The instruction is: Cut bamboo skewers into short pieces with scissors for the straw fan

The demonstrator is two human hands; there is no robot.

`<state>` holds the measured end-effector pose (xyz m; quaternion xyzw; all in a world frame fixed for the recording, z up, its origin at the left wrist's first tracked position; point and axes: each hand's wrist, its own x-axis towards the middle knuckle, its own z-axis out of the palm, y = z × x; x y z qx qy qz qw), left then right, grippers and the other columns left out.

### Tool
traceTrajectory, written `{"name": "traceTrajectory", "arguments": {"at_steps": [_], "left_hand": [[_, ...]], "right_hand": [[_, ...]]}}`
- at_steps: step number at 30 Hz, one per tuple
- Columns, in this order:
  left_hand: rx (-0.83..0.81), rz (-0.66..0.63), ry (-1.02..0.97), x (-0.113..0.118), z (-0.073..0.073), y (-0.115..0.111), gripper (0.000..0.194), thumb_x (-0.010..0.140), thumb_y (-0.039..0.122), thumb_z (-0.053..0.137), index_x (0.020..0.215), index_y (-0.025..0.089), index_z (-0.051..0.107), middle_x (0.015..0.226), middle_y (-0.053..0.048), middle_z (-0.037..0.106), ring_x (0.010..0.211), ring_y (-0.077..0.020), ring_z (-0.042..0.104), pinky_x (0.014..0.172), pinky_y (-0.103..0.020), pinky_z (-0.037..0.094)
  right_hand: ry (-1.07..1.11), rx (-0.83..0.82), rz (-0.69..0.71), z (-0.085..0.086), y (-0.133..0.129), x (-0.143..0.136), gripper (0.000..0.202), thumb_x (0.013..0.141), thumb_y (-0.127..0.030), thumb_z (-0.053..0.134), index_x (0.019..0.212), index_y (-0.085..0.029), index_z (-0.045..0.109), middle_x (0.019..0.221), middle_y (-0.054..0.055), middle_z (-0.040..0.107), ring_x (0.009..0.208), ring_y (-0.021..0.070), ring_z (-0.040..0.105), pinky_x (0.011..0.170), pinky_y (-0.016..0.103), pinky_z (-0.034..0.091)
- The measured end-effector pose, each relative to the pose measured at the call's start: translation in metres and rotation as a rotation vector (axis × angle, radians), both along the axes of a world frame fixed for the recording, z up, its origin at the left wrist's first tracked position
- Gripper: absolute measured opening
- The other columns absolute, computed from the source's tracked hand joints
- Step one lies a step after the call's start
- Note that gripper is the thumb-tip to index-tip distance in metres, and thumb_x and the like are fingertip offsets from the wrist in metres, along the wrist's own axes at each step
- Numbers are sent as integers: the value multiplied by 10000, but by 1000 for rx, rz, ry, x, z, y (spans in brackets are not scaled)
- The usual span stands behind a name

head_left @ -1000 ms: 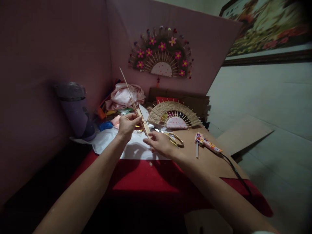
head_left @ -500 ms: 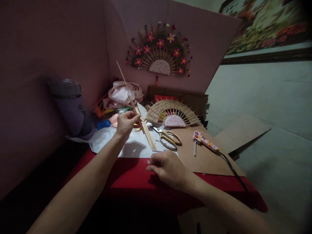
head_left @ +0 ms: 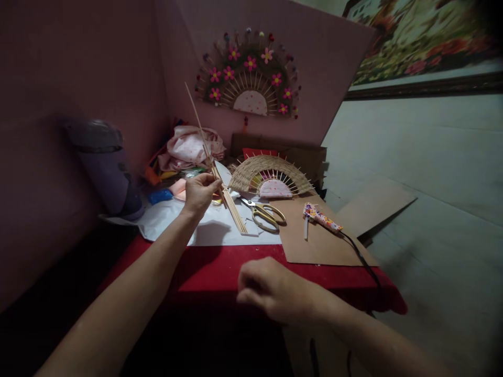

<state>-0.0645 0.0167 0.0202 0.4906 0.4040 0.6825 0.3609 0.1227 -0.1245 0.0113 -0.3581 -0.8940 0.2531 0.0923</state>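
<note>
Pinched between the thumb and fingers of my left hand [head_left: 200, 196] is a thin wooden stick [head_left: 195, 112], which slants up and away to the left. Just right of that hand lies a bundle of pale wooden sticks [head_left: 236, 213] on white paper [head_left: 208, 235]. My right hand [head_left: 271, 288] hovers at the front edge of the red-covered table [head_left: 220, 267], fingers curled closed. What it holds, if anything, is hidden. Gold-handled scissors [head_left: 267, 215] lie beside the bundle. Behind them stands a woven fan [head_left: 271, 170] with stick ribs and a dotted base.
A glue gun [head_left: 322, 215] with a patterned cover and black cord rests on brown cardboard [head_left: 302, 248] at right. A purple tumbler [head_left: 108, 173] stands at left. Pink cloth [head_left: 192, 146] is heaped at the back, under a flower-decorated fan [head_left: 247, 73] on the wall.
My right hand has drawn back toward me, away from the white paper. The left hand keeps its pinch on the stick. The whole view has shifted slightly.
</note>
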Motion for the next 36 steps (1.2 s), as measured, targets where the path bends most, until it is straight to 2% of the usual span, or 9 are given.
{"name": "traceTrajectory", "arguments": {"at_steps": [5, 8, 11, 15, 19, 22, 27, 30, 36], "left_hand": [[25, -4, 18, 4, -1, -1, 196, 565, 287, 695, 612, 130, 588, 523, 2, 600, 431, -115, 561, 410, -234, 486], [58, 3, 51, 6, -2, 0, 172, 575, 273, 688, 615, 132, 596, 525, 4, 598, 438, -114, 561, 413, -228, 486], [74, 9, 85, 7, -3, 1, 158, 580, 263, 683, 610, 133, 597, 529, 5, 597, 444, -112, 562, 412, -220, 479], [72, -31, 100, 9, -3, 0, 188, 564, 268, 703, 627, 123, 601, 530, 5, 600, 441, -111, 562, 411, -221, 478], [29, -133, 92, 10, -2, -3, 259, 563, 314, 725, 668, 108, 608, 552, -10, 620, 460, -122, 583, 428, -237, 494], [0, -174, 97, 9, -3, -6, 302, 564, 344, 740, 691, 100, 615, 581, -24, 637, 485, -127, 596, 447, -243, 507], [-42, -223, 133, 9, -4, -8, 316, 568, 357, 750, 703, 100, 625, 582, -24, 643, 495, -126, 603, 453, -232, 505], [-49, -253, 146, 9, -3, -9, 315, 562, 355, 758, 697, 101, 628, 572, -18, 638, 492, -123, 599, 457, -235, 510], [-90, -279, 182, 9, -5, -9, 304, 561, 357, 762, 682, 108, 636, 587, -20, 645, 508, -125, 600, 463, -234, 505]], "right_hand": [[-281, 52, 92, -20, -32, 7, 196, 660, -47, 566, 801, -158, 644, 792, 60, 696, 709, 176, 618, 604, 254, 366], [-222, 44, -67, -27, -33, 14, 75, 732, -127, 577, 761, -173, 629, 707, 36, 681, 629, 148, 594, 554, 237, 347], [-34, 40, -213, -17, -26, 24, 54, 775, -223, 606, 749, -177, 594, 651, 6, 636, 578, 115, 538, 540, 221, 345], [251, 45, -269, 2, -4, 32, 113, 829, -198, 529, 740, -166, 591, 673, 4, 608, 619, 105, 527, 605, 225, 390], [419, 90, -354, 11, 36, 27, 159, 827, -245, 526, 734, -150, 613, 639, 7, 597, 588, 102, 516, 570, 224, 392], [432, 113, -435, 10, 75, 16, 162, 809, -212, 519, 757, -131, 649, 649, 23, 622, 535, 94, 511, 526, 222, 378], [265, 154, -305, 0, 127, -6, 125, 738, -173, 591, 748, -145, 713, 647, 13, 646, 591, 107, 540, 557, 220, 359], [274, 144, -243, -5, 139, -21, 103, 719, -226, 642, 696, -151, 709, 612, -9, 622, 599, 100, 527, 548, 207, 336], [384, 126, -285, -19, 140, -34, 119, 709, -219, 667, 624, -136, 674, 541, -29, 562, 537, 80, 474, 522, 198, 312]]}}
